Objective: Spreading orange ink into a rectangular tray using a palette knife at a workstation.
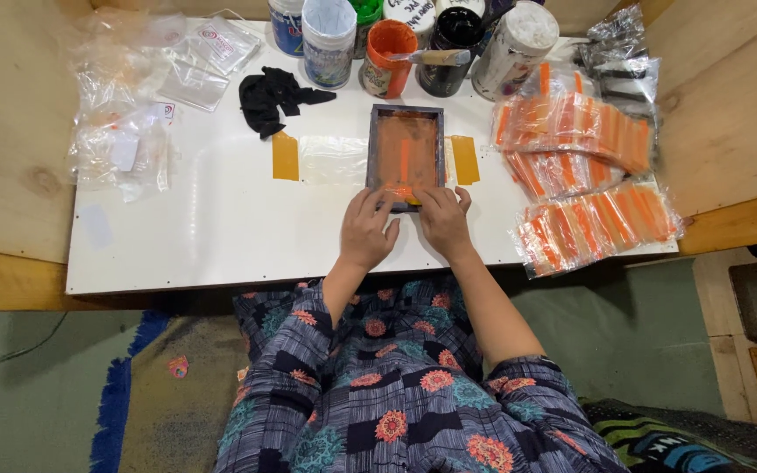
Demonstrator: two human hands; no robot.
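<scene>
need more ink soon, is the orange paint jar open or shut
Open: the orange jar at the back of the table has no lid, its orange inside shows, and a scraper rests across its rim.

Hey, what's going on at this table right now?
A person seated at a white table presses both hands on the near edge of a small dark-framed printing screen coated in orange ink: left hand, right hand. The frame lies on a clear sheet taped down with orange tape. Paint jars stand behind it, a black cloth lies to the left, and orange-printed packets are stacked to the right.
</scene>
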